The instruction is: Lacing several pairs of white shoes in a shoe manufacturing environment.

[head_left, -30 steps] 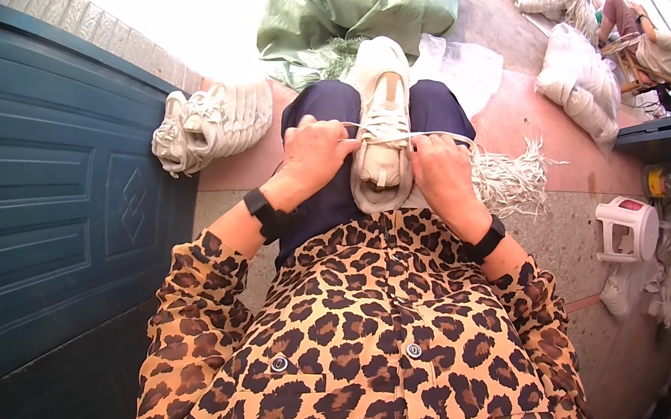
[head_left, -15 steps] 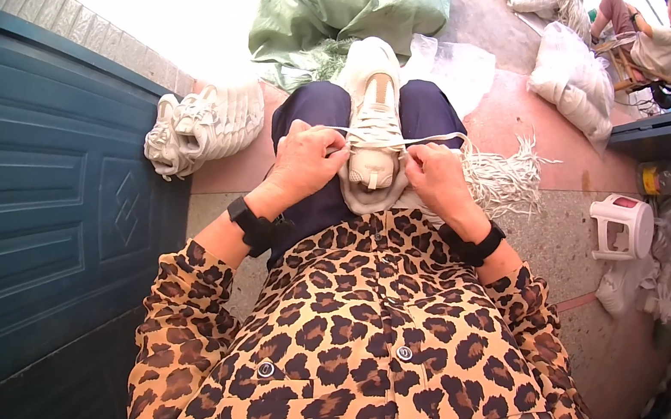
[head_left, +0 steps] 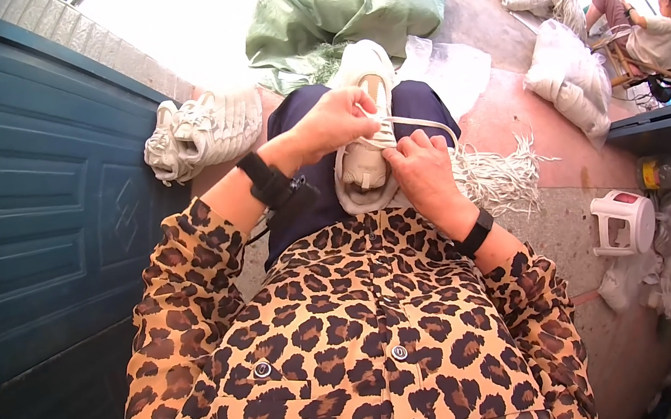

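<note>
Sneaker [head_left: 363,132], a pale cream one, is lying lengthwise on the person's lap, toe pointing away, probably so the eyelets are facing up within easy reach. Left hand [head_left: 331,123] is pinching the white lace [head_left: 418,122] near the tongue, fingers closed on it, wrist bent down from a raised forearm. Right hand [head_left: 421,175] is resting against the sneaker's near side, fingers curled together and seemingly steadying it while gripping the lace's other run. A bundle of loose laces [head_left: 500,176] is lying on the floor just beside the right knee, and a pile of finished-looking sneakers [head_left: 206,129] is sitting near the blue door [head_left: 35,228].
</note>
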